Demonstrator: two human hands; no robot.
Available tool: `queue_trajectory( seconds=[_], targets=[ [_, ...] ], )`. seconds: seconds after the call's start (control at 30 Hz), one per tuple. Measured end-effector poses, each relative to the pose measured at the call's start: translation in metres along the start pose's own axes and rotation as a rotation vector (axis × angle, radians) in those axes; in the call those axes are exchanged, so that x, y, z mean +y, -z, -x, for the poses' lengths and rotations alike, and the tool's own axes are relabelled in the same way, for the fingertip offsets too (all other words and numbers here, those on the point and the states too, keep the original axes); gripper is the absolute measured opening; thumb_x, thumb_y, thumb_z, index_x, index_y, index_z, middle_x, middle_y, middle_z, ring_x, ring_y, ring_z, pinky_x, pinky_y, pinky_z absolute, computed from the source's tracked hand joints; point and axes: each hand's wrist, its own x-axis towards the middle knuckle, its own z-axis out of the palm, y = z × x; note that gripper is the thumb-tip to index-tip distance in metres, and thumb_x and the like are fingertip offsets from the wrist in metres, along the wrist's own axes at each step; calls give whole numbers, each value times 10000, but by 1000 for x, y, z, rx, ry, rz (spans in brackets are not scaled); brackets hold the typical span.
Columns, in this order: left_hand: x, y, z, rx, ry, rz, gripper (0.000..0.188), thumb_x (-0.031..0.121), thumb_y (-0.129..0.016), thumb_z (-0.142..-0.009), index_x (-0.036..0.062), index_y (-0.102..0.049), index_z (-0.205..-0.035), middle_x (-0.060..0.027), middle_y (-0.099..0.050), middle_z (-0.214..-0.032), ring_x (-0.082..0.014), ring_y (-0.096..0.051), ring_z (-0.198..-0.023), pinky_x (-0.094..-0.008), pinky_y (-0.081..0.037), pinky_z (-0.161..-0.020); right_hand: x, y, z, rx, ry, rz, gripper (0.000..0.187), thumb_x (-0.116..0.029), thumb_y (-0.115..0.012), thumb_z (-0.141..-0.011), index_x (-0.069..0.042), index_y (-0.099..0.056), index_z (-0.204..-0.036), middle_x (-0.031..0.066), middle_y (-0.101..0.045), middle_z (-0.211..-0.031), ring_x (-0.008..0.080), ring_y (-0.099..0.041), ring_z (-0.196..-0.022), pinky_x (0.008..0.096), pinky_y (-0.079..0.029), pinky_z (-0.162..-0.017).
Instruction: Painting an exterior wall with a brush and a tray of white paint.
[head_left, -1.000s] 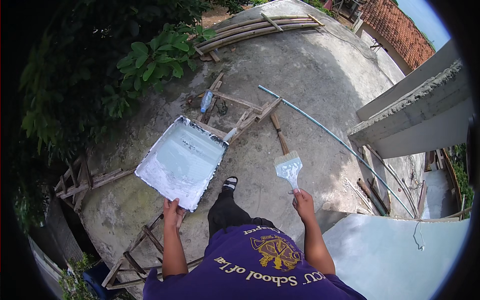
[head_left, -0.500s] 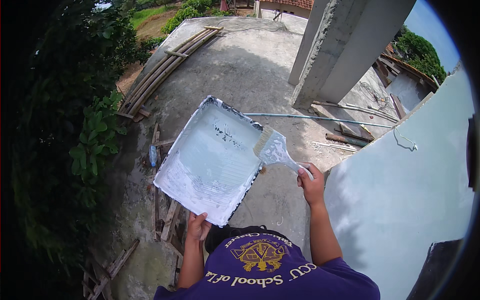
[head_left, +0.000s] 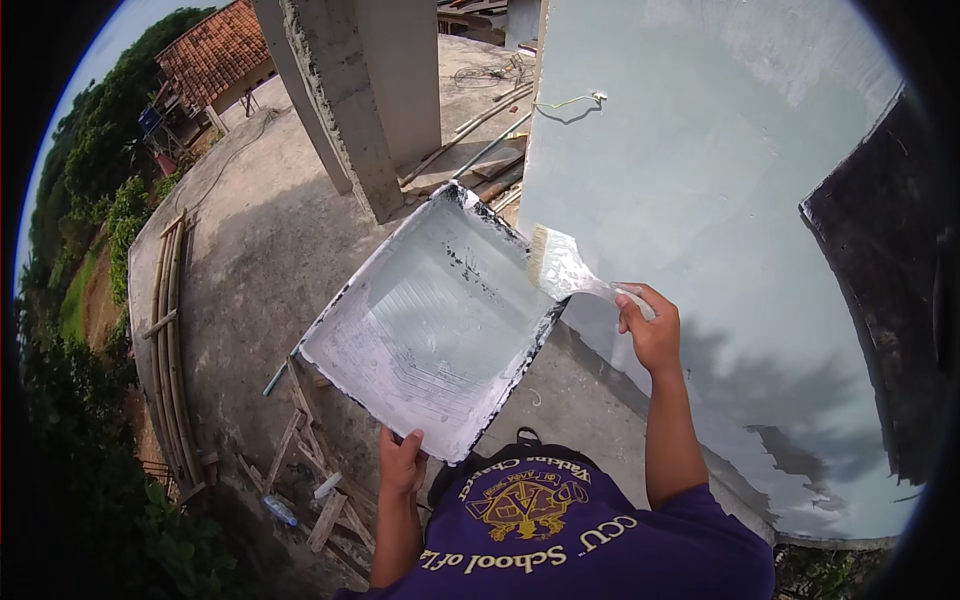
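My left hand (head_left: 402,462) grips the near corner of a paint tray (head_left: 345,365), its thumb over the rim and the other fingers hidden underneath. Pale paint coats the tray's ribbed floor and walls, with dark patches showing along the edge. My right hand (head_left: 650,325) is closed around the handle of a wide paint brush (head_left: 565,262). The brush is smeared with white paint, and its pale bristles point left, at the tray's right rim. Whether the bristles touch that rim I cannot tell.
A pale green-grey wall (head_left: 690,190) rises on the right, with a thin wire (head_left: 570,101) sticking out. Ahead stands a concrete column (head_left: 345,110). Bamboo poles (head_left: 168,345) lie at the left. Scrap timber (head_left: 325,520) and a plastic bottle (head_left: 280,511) are below the tray.
My view has swung right, so the wall fills more of it and the column sits further left. Tray and brush stay in my hands; the brush has shifted slightly right and up.
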Motion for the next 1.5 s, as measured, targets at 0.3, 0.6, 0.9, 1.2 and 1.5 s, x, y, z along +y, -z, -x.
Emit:
queue_trajectory(
  seconds=[0.3,0.6,0.9,1.2,1.5],
  targets=[
    [16,-9,-54,-166,152,-257,554,-35,-436,-783,-33,-382,-1334,-149,-516,-1254,-244,-518,-1139,-348,-393,-991,26,8,79,330,-160,384,212,-199,-641,-869,-27,-683,-986,127,-683,-744,203,-658,-640,301,-482,-595],
    [33,-8,-67,-486,172,-599,591,-5,-424,-750,-64,-385,-1337,-145,-521,-1257,-212,-507,-1137,-322,-351,-1018,-3,1,111,458,-130,711,211,-229,-623,-856,-74,-678,-987,164,-665,-800,345,-641,-729,394,-497,-655],
    [34,-9,-76,-579,156,-590,597,-17,-401,-716,-58,-410,-1312,-118,-530,-1220,-200,-502,-1127,-314,-358,-995,11,-10,147,221,-210,824,210,-208,-596,-877,-45,-672,-985,176,-666,-825,340,-643,-706,393,-494,-662],
    [25,-16,-71,-577,126,-471,613,-19,-415,-706,-57,-409,-1318,-118,-518,-1229,-209,-498,-1127,-320,-368,-989,26,2,146,317,-141,859,214,-213,-605,-869,-49,-665,-994,181,-661,-796,330,-632,-624,391,-487,-606],
    [3,-21,-82,-577,115,-435,634,-7,-422,-707,-64,-383,-1337,-128,-502,-1244,-213,-502,-1125,-319,-374,-987,6,32,151,510,-163,626,204,-223,-593,-873,-32,-640,-927,200,-634,-757,385,-613,-701,437,-469,-625]
  ],
)
